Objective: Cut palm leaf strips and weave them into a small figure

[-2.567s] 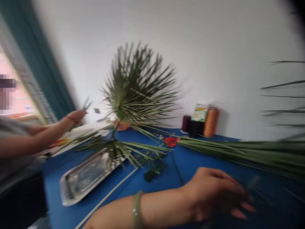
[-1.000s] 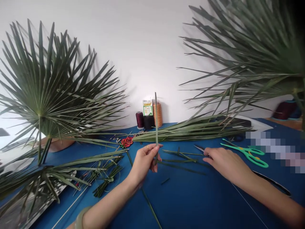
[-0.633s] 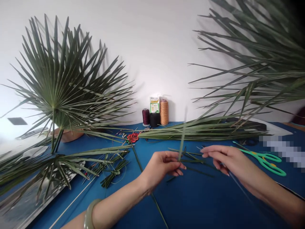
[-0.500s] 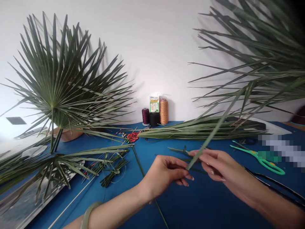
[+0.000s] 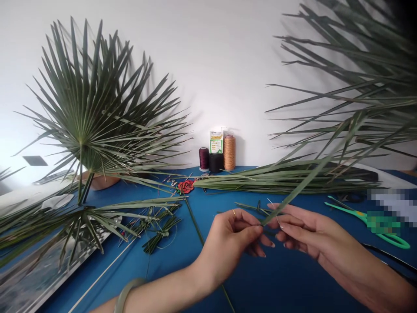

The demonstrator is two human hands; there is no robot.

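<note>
My left hand (image 5: 236,232) pinches the lower end of a long green palm leaf strip (image 5: 301,187) between thumb and forefinger. From there the strip slants up to the right, passing in front of my right fingers. My right hand (image 5: 302,230) is closed, its thumb and forefinger on a thin, pale, slightly bent needle-like wire (image 5: 273,208) that crosses the strip close to my left fingertips. Part of the wire is hidden by the strip. Behind both hands a small cut piece of green leaf (image 5: 249,205) lies on the blue table (image 5: 276,278).
Thread spools (image 5: 230,152) stand by the wall, with a red rose patch (image 5: 185,187) in front. A leaf bundle (image 5: 247,182) lies across the back. Green-handled scissors (image 5: 394,239) rest at right. Woven leaf pieces (image 5: 161,234) and a fan palm leaf (image 5: 81,130) are at left.
My right hand has turned and drawn slightly right, bringing the thin wire into view at the strip. My left hand still pinches the strip's end. The whole view has shifted slightly.
</note>
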